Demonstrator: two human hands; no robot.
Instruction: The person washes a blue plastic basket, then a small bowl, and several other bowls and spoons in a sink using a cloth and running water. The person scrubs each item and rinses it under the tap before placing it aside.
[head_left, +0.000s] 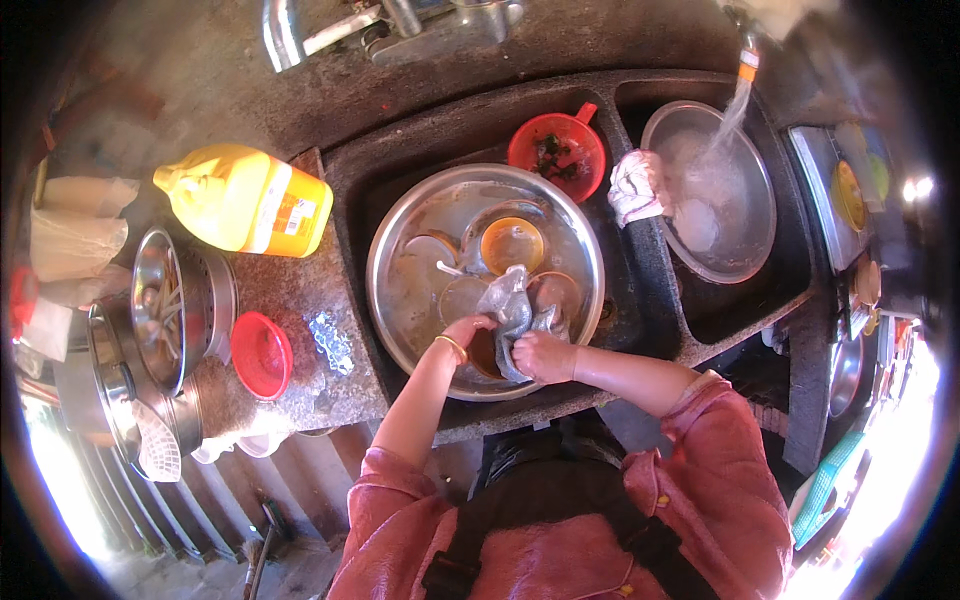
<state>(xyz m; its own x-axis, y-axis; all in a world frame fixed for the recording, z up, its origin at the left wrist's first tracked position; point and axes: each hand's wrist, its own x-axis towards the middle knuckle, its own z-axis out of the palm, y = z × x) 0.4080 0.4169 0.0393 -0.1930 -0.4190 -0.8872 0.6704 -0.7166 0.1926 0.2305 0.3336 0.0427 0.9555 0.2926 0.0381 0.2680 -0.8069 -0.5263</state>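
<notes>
A wide stainless steel basin (420, 202) stands in the larger sink bowl, with murky water and several bowls in it. Over the basin's near side, my left hand (474, 330) holds a grey dishcloth (515, 315) by its left edge. My right hand (541, 357) grips the same cloth from the right, fingers curled into it. Below the cloth lies a brown bowl (486, 356), partly hidden by my hands. An orange-yellow bowl (512, 246) rests just beyond the cloth. A white spoon handle (448, 268) sticks up at the left.
Behind the basin sits a red plastic strainer (577, 135) with dark green scraps. Water runs from a hose (748, 66) into a metal basin (705, 266) at right. A patterned cloth (636, 187) drapes the divider. On the left counter are a yellow detergent jug (240, 199) and red bowl (261, 355).
</notes>
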